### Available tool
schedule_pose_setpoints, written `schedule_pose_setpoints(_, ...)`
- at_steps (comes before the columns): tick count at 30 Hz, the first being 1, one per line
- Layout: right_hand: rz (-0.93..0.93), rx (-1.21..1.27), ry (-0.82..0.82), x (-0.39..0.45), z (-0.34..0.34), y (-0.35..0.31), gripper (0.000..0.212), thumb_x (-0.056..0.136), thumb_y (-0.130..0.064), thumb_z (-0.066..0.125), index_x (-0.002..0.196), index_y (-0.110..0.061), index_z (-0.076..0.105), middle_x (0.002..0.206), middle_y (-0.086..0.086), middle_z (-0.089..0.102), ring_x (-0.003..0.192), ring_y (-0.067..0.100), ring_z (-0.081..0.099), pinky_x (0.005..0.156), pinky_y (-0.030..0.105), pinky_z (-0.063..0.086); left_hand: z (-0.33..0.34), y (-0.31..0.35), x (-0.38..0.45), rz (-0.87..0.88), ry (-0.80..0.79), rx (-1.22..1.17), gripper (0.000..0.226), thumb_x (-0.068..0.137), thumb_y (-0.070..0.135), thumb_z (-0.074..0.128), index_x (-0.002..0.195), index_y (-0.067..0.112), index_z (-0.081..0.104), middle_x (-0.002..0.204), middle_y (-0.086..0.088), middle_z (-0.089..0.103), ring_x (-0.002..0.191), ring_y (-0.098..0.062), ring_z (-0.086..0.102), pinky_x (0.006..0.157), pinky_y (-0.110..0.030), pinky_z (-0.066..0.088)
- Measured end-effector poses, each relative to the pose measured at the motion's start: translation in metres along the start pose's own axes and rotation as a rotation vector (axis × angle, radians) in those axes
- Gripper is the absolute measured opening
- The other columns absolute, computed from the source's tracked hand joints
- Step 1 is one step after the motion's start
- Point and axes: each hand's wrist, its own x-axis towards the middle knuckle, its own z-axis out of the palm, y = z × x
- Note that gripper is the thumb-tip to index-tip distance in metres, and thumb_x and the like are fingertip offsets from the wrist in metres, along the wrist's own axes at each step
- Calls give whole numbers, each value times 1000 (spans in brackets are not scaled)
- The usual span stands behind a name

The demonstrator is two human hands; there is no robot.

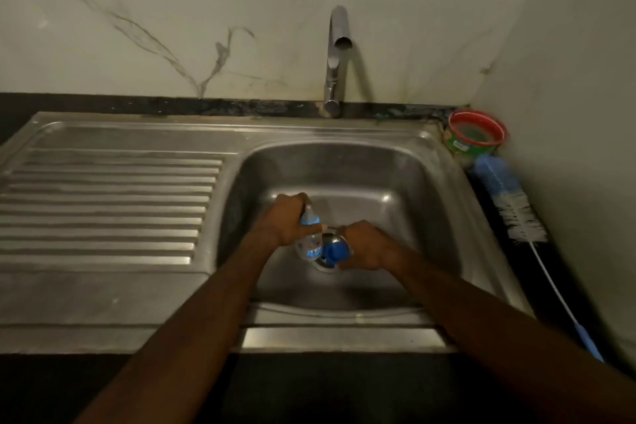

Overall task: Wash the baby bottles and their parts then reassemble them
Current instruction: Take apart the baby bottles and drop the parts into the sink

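Over the drain, the left hand point(290, 222) grips a bottle point(308, 244) and the right hand point(361, 246) a blue cap point(333, 253); washing looks unstarted, and next probably needs the tap point(335, 58) at twelve o'clock.

You have no legible text here: the print on the bottle point(308, 249) and the tub's point(461, 144) label is blurred.

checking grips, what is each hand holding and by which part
Left hand grips a baby bottle near its top; right hand holds a blue bottle part, exact spot unclear.
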Motion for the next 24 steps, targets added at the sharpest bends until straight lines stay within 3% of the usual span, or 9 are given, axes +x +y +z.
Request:
schedule_pose_setpoints(3, -104, 94, 202, -12, -15, -7, 83, 68, -64, 82, 133, -18, 59, 122, -5, 65, 107, 13, 61, 88, 18, 46, -14, 11, -2, 121, 120, -1, 48, 81, 58, 77, 92, 12, 67, 87, -6, 67, 79, -18, 62, 72, -31, 48)
schedule_pose_setpoints(4, -150, 161, 255, -20, -24, -14, 80, 69, -63, 83, 132, -20, 60, 120, -10, 64, 105, 8, 59, 83, 10, 41, -21, 21, -5, 166, 136, -23, 47, 82, 56, 76, 88, 10, 69, 82, -5, 68, 75, -17, 62, 70, -29, 47)
schedule_pose_setpoints(6, -213, 244, 314, -33, -37, -27, 70, 72, -59, 84, 127, -23, 62, 114, -12, 64, 99, 5, 60, 74, 5, 39, -29, 38, -12, 228, 110, -61, 44, 83, 57, 75, 85, 14, 70, 78, 0, 69, 72, -12, 64, 68, -26, 49)
schedule_pose_setpoints(10, -165, 346, 397, -46, -56, -37, 61, 75, -49, 85, 121, -17, 63, 107, -2, 69, 95, 14, 65, 80, 29, 54, -38, 60, -30, 307, 148, -158, 37, 78, 57, 80, 83, 21, 70, 76, 7, 70, 71, -5, 66, 64, -17, 50)
schedule_pose_setpoints(13, -136, 381, 323, -55, -66, -27, 57, 72, -54, 85, 116, -23, 66, 101, -9, 71, 87, 8, 67, 73, 29, 54, -43, 65, -43, 321, 166, -236, 36, 76, 53, 83, 91, 23, 71, 84, 8, 72, 78, -6, 69, 69, -22, 56)
schedule_pose_setpoints(16, -182, 360, 229, -58, -68, -21, 44, 73, -55, 84, 99, -23, 72, 85, -5, 75, 77, 11, 71, 70, 33, 60, -46, 63, -46, 474, 155, -189, 47, 78, 48, 84, 113, 24, 65, 100, 10, 70, 92, -5, 68, 80, -22, 56)
schedule_pose_setpoints(20, -171, 441, 159, -52, -73, -18, 26, 75, -34, 84, 90, -16, 71, 75, 3, 74, 68, 15, 71, 63, 34, 58, -51, 67, -44, 657, 98, 33, 32, 99, 46, 59, 115, 19, 62, 104, 7, 64, 89, -2, 57, 74, -11, 43)
schedule_pose_setpoints(24, -163, 582, 192, -44, -80, -23, 25, 76, -16, 83, 96, -12, 69, 75, 4, 74, 68, 16, 72, 61, 31, 59, -44, 74, -34, 556, 401, 345, 39, 102, 44, 32, 106, 17, 60, 95, -1, 63, 74, -12, 52, 63, -26, 33)
